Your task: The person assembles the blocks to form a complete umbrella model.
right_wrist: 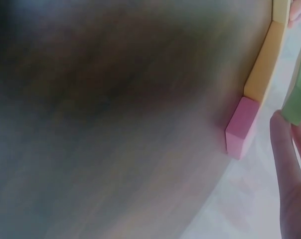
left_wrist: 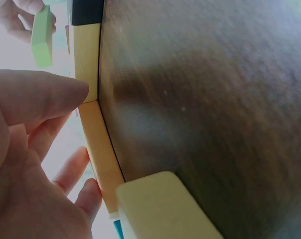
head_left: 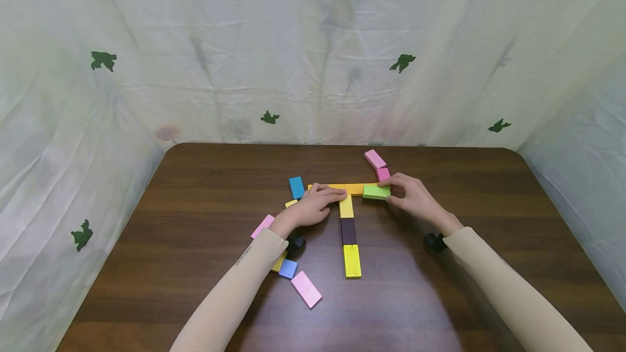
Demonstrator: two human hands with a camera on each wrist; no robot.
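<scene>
My right hand point(head_left: 413, 197) pinches a light green block point(head_left: 375, 192) by its right end, overlapping the right part of an orange row in the head view. In the left wrist view the green block point(left_wrist: 42, 37) is held up off the tabletop. My left hand point(head_left: 313, 205) rests at the row's left part, fingers extended and slightly bent. Its thumb point(left_wrist: 56, 94) lies where a pale yellow block point(left_wrist: 86, 59) meets an orange block point(left_wrist: 101, 154); the other fingers are along the far side. A magenta block point(right_wrist: 241, 124) adjoins the orange row's right end.
A column runs toward me from the row: pale yellow point(head_left: 346, 206), dark point(head_left: 348, 231) and bright yellow point(head_left: 352, 261) blocks. A curved line at left includes blue point(head_left: 296, 187) and pink point(head_left: 306, 289) blocks, partly hidden by my left arm. Another pink block point(head_left: 375, 158) lies at the back.
</scene>
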